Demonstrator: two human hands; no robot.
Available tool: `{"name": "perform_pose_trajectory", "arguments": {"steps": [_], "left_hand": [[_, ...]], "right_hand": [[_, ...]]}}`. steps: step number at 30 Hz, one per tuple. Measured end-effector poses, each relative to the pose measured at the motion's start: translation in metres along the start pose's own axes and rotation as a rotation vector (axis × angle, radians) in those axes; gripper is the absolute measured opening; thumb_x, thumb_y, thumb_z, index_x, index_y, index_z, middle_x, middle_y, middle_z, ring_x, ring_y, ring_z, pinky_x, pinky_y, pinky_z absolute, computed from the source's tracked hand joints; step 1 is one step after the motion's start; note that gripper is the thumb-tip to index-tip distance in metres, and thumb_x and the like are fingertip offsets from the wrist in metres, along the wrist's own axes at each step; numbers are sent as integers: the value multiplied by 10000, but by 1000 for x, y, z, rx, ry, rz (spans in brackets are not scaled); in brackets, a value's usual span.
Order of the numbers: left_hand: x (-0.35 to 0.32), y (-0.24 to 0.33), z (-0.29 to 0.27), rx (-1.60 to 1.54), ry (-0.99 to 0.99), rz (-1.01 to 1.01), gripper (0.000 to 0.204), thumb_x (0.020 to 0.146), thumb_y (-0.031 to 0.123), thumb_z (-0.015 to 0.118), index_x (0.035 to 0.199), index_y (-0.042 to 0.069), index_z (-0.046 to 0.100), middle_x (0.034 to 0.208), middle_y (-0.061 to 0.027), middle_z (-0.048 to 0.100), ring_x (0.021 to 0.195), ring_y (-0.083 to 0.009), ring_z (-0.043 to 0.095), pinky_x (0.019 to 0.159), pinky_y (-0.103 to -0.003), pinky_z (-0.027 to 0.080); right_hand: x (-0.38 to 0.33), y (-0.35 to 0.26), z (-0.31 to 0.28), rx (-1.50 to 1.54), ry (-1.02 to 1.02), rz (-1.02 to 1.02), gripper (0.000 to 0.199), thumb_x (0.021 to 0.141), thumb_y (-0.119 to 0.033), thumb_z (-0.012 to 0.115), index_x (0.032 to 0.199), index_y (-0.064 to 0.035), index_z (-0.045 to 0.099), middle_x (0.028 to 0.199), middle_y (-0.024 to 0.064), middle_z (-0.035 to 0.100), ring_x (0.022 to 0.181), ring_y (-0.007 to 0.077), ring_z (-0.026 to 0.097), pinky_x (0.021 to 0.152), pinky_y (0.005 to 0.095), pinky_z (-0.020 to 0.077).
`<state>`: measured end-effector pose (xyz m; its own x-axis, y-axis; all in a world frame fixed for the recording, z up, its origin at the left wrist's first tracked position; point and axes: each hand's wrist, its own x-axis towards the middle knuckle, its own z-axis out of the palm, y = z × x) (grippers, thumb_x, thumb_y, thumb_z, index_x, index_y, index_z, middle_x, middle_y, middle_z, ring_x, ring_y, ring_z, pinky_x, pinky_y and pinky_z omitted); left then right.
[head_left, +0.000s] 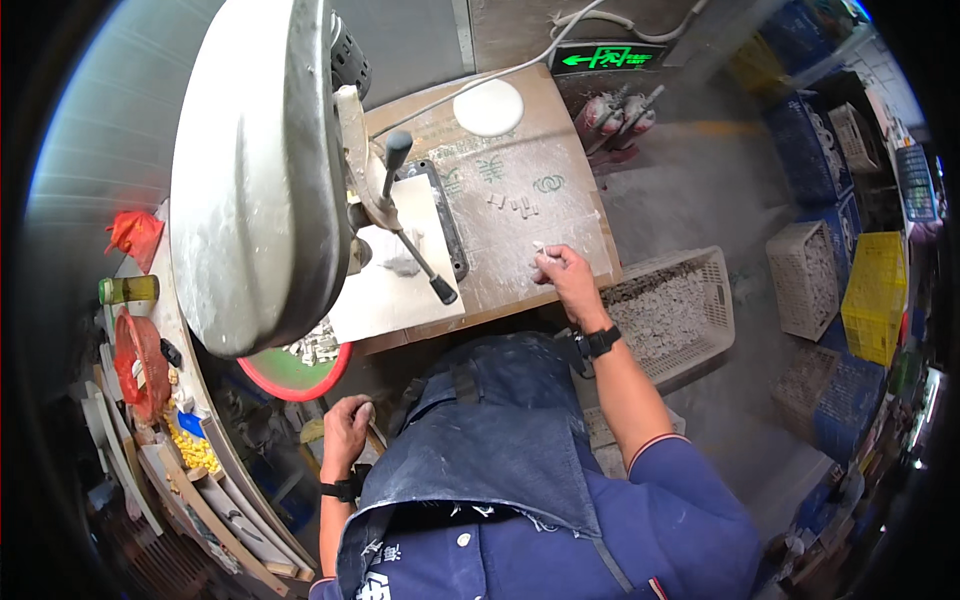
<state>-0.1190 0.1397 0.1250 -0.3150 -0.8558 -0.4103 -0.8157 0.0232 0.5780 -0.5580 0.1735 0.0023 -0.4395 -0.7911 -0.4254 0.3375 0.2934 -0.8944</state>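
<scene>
My right hand reaches out over a dusty cardboard-covered worktop and pinches a small white piece at its fingertips. A few similar small white pieces lie farther out on the cardboard. My left hand is down low by my apron, fingers curled beside a brown stick-like thing; what it grips I cannot make out. A large grey machine housing with black-knobbed levers stands to my left, dusted white.
A red-rimmed green bowl with grey pieces sits under the machine. A white crate full of small grey pieces stands at my right. More white, blue and yellow crates line the right side. A white round disc lies at the far end.
</scene>
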Motion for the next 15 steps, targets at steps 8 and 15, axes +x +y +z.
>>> {"name": "perform_pose_trajectory", "arguments": {"steps": [8, 15], "left_hand": [[24, 46, -34, -97, -50, 323, 145, 896, 88, 661, 1002, -2, 699, 904, -159, 697, 845, -306, 682, 771, -363, 524], [51, 88, -13, -166, -132, 680, 321, 841, 143, 751, 1131, 35, 664, 997, -158, 675, 927, -337, 659, 806, -402, 533]], "right_hand": [[-111, -14, 51, 205, -38, 109, 241, 955, -201, 688, 1063, 1, 611, 881, 71, 686, 731, 122, 652, 695, 267, 530], [-144, -49, 110, 148, -160, 152, 281, 951, -202, 699, 1100, 10, 590, 882, 86, 684, 741, 122, 651, 700, 255, 530]]}}
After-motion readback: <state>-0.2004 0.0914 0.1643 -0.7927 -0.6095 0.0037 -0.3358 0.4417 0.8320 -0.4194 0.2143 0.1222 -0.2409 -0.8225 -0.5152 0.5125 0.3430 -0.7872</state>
